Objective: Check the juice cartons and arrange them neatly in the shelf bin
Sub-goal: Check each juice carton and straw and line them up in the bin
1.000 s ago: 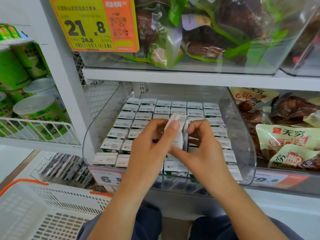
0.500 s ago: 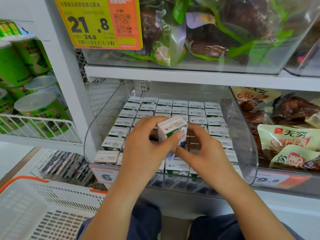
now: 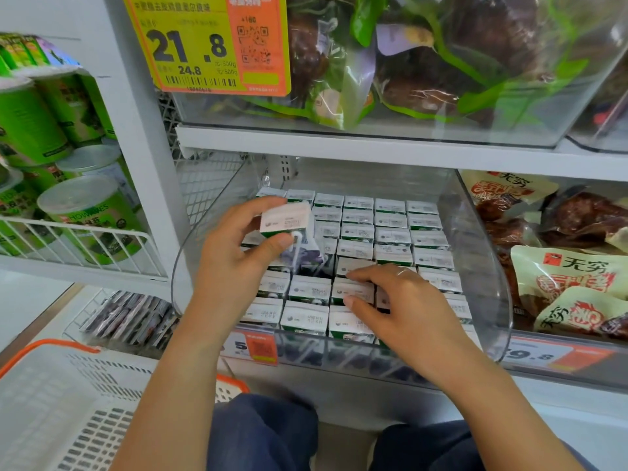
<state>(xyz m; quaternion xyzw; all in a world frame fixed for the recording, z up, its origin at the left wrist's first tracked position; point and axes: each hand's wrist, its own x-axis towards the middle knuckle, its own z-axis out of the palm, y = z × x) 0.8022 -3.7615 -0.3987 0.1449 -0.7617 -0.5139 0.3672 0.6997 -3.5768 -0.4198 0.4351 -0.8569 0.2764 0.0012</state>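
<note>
the left hand (image 3: pixel 234 263) now holds a carton (image 3: pixel 289 232) alone, lifted above the left side of the bin (image 3: pixel 489 266), thumb across its front face and fingers curled over the top; the carton is tilted, its white top facing the camera. half a second ago both hands were on this carton near the middle of the bin. the right hand (image 3: pixel 407 307) has let go and dropped onto the packed cartons (image 3: pixel 390 232), fingers fairly straight and spread, fingertips touching the tops in the second and third rows from the front; it holds nothing. just below the lifted carton a dark gap (image 3: pixel 314 266) shows in the rows. the remaining cartons stand upright in neat rows filling the clear bin on the shelf. a white basket (image 3: pixel 68 402) with orange rim sits lower left, green cans (image 3: pixel 85 215) on the left shelf, snack packs (image 3: pixel 560 266) to the right, and a yellow price tag (image 3: pixel 204 45) hangs above.
</note>
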